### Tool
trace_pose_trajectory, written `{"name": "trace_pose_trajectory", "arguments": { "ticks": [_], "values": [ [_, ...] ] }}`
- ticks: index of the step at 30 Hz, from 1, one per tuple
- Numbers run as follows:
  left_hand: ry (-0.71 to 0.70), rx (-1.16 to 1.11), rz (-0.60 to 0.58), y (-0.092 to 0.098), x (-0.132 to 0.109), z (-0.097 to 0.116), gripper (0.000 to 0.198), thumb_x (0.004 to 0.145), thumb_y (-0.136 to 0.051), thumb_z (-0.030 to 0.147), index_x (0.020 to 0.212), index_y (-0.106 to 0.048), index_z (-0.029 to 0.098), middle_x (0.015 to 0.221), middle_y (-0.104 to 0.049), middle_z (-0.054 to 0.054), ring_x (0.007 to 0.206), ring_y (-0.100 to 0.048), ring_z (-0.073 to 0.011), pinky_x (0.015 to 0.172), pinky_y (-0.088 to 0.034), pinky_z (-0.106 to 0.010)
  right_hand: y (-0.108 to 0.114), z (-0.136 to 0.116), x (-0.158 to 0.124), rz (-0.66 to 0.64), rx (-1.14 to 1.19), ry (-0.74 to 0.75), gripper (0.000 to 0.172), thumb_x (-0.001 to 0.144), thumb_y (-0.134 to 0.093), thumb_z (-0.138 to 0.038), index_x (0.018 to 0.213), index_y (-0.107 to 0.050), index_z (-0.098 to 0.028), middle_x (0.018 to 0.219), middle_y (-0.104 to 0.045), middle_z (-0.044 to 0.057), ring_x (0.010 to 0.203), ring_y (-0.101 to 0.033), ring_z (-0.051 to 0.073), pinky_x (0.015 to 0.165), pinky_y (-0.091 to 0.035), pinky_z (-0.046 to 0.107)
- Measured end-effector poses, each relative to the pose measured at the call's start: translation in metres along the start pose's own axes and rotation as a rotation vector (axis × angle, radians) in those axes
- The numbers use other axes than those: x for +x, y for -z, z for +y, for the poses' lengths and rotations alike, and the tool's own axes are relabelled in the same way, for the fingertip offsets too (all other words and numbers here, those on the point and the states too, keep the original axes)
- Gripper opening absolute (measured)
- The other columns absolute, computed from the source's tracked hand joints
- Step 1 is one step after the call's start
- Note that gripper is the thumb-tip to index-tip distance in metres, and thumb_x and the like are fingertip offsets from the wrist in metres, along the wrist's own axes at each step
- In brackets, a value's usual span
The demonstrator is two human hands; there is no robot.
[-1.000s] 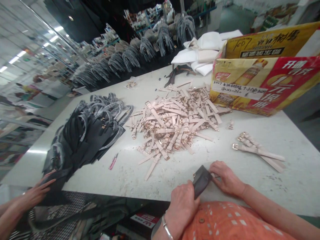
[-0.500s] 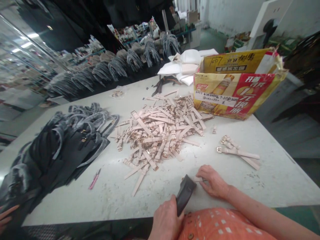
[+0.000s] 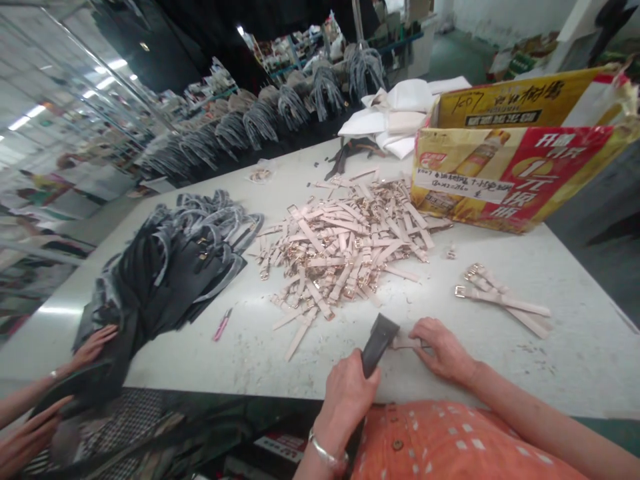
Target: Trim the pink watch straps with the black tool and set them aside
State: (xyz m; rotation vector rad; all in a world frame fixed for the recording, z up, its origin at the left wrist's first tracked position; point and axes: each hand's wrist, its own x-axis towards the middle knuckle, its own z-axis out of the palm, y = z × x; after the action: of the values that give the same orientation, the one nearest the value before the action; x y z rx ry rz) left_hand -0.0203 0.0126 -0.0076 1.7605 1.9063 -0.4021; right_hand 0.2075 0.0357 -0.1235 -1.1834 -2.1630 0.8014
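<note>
My left hand (image 3: pixel 347 395) grips a dark flat tool (image 3: pixel 379 343) near the table's front edge, its upper end tilted toward a pale pink strap (image 3: pixel 406 342). My right hand (image 3: pixel 440 347) presses that strap down on the white table (image 3: pixel 575 353), fingers closed over it. A big heap of pale pink straps with gold buckles (image 3: pixel 345 247) lies just beyond both hands. A few finished-looking straps (image 3: pixel 500 300) lie apart to the right.
A pile of black straps (image 3: pixel 170 267) covers the left side, where another person's hands (image 3: pixel 75 360) rest on it. A yellow and red cardboard box (image 3: pixel 520 160) stands at the right back. Small pink snips (image 3: pixel 223 323) lie on the table. White folded pieces (image 3: pixel 395 113) lie behind.
The dark tool in my left hand has tilted up and moved onto the strap under my right hand. The other person's hands have come back onto the black pile.
</note>
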Motion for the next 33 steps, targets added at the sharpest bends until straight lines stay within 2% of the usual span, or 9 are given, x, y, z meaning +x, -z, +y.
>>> {"name": "trace_pose_trajectory", "arguments": {
  "ticks": [6,10,16,18,20,24,28,31,33],
  "values": [
    [0.019,-0.047,-0.038,0.000,-0.014,-0.017,0.032,0.084,-0.047,0.042,0.100,-0.057,0.016,0.092,-0.068,-0.009,0.088,-0.063,-0.0204,0.069,-0.040,-0.026,0.000,0.003,0.000,-0.004,0.008,0.004,0.019,0.077,-0.051,-0.015,0.095,-0.056,-0.019,0.090,-0.058,0.008,0.088,-0.052,0.024,0.078,-0.041,0.039],
    [-0.015,-0.040,-0.076,-0.009,-0.015,-0.010,0.030,0.084,-0.045,0.039,0.100,-0.057,0.016,0.095,-0.067,-0.009,0.089,-0.062,-0.0205,0.071,-0.040,-0.026,-0.001,0.003,-0.001,-0.002,-0.009,0.015,0.019,0.077,-0.051,-0.014,0.095,-0.056,-0.019,0.091,-0.058,0.008,0.088,-0.052,0.024,0.079,-0.041,0.040],
    [-0.003,-0.081,0.023,-0.011,0.000,-0.001,0.033,0.085,-0.044,0.042,0.101,-0.057,0.016,0.094,-0.067,-0.009,0.087,-0.062,-0.0200,0.069,-0.039,-0.026,0.005,-0.001,0.002,-0.016,-0.012,0.026,0.017,0.081,-0.048,-0.014,0.096,-0.055,-0.019,0.090,-0.059,0.008,0.086,-0.054,0.023,0.077,-0.045,0.039],
    [0.005,-0.094,0.038,-0.009,-0.001,-0.005,0.033,0.084,-0.045,0.042,0.101,-0.057,0.016,0.093,-0.068,-0.010,0.087,-0.062,-0.0205,0.070,-0.039,-0.027,0.014,0.007,-0.001,0.053,-0.021,0.010,0.017,0.084,-0.046,-0.017,0.098,-0.055,-0.020,0.091,-0.059,0.008,0.087,-0.055,0.023,0.077,-0.046,0.038],
    [0.015,-0.107,0.039,-0.009,-0.004,-0.012,0.033,0.084,-0.046,0.041,0.101,-0.057,0.016,0.093,-0.068,-0.010,0.088,-0.063,-0.0211,0.070,-0.040,-0.027,0.030,0.021,-0.008,0.190,-0.083,-0.037,0.016,0.085,-0.047,-0.021,0.099,-0.055,-0.020,0.092,-0.059,0.009,0.089,-0.056,0.023,0.079,-0.047,0.038],
    [0.057,-0.130,0.007,-0.010,-0.017,-0.026,0.030,0.083,-0.046,0.041,0.099,-0.057,0.018,0.089,-0.069,-0.008,0.085,-0.064,-0.0209,0.068,-0.041,-0.026,0.076,0.060,-0.040,0.415,-0.306,-0.142,0.020,0.083,-0.054,-0.032,0.099,-0.057,-0.022,0.096,-0.062,0.009,0.093,-0.058,0.027,0.084,-0.044,0.041],
    [0.107,-0.112,-0.012,-0.011,-0.027,-0.032,0.030,0.083,-0.045,0.042,0.099,-0.057,0.020,0.089,-0.069,-0.007,0.086,-0.064,-0.0208,0.068,-0.041,-0.025,0.110,0.080,-0.062,0.592,-0.629,-0.367,0.025,0.083,-0.053,-0.040,0.099,-0.061,-0.022,0.101,-0.063,0.013,0.096,-0.056,0.035,0.082,-0.037,0.049],
    [0.115,-0.145,-0.008,-0.012,-0.031,-0.034,0.030,0.082,-0.047,0.042,0.098,-0.057,0.019,0.090,-0.069,-0.008,0.087,-0.064,-0.0215,0.069,-0.042,-0.025,0.103,0.069,-0.041,0.621,-0.682,-0.392,0.028,0.084,-0.051,-0.040,0.101,-0.062,-0.021,0.107,-0.062,0.013,0.100,-0.054,0.035,0.084,-0.033,0.049],
    [0.123,-0.165,0.003,-0.013,-0.033,-0.036,0.032,0.082,-0.047,0.042,0.099,-0.058,0.018,0.091,-0.069,-0.008,0.088,-0.064,-0.0219,0.070,-0.042,-0.026,0.081,0.050,-0.007,0.508,-0.585,-0.290,0.027,0.084,-0.052,-0.039,0.102,-0.062,-0.022,0.107,-0.063,0.011,0.099,-0.055,0.032,0.083,-0.035,0.045]
  ]
}}
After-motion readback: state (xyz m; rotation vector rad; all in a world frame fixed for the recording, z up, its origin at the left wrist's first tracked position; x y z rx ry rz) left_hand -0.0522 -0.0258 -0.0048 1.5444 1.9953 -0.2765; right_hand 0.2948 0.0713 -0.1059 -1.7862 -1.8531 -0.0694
